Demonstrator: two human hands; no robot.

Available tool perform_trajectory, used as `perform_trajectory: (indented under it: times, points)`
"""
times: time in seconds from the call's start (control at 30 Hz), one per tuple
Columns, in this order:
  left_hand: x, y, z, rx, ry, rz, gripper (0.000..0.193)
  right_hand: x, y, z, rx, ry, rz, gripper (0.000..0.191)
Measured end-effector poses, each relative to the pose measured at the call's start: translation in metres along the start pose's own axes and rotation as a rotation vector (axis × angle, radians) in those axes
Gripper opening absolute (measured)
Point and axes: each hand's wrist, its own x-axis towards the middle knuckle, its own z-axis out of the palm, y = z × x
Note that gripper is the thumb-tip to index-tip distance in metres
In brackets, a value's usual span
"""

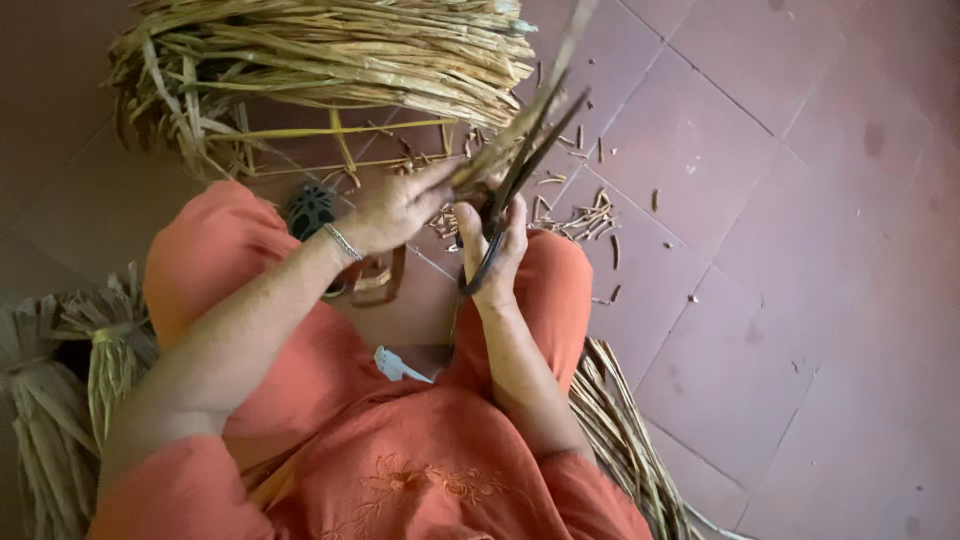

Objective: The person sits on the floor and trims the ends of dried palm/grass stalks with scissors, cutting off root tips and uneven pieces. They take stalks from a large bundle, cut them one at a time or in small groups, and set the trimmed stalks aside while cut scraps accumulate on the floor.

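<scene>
Hands (pixel 440 215) blur scissors (pixel 515 185) and reed strip (pixel 545 85).

A reddish tiled floor (pixel 760 330) carries scattered cut stalk bits (pixel 585 215) and dried reed bundles (pixel 330 50).

Motion-blurred dried strip (pixel 540 95) running off the top edge, scissors (pixel 515 185) blades perhaps open, handles hidden inside right hand (pixel 495 250)

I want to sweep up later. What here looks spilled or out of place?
Short cut bits lie scattered over the tiled floor, beyond the scissors in the right hand.
</scene>
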Motion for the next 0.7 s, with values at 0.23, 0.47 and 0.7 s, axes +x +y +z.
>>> perform_trajectory:
  times: [0.23, 0.47, 0.7]
  points:
    - [0.003, -0.004, 0.015, 0.078, -0.071, 0.29, 0.064, 0.018, -0.007, -0.005, 0.065, 0.097, 0.097, 0.041]
    - [0.004, 0.019, 0.006, -0.102, -0.228, 0.284, 0.1, 0.04, -0.04, -0.018, 0.164, 0.128, 0.191, 0.047]
    - [0.002, 0.018, -0.03, -0.135, 0.178, 0.15, 0.073, 0.079, -0.099, -0.092, 0.19, 0.376, -0.206, 0.021]
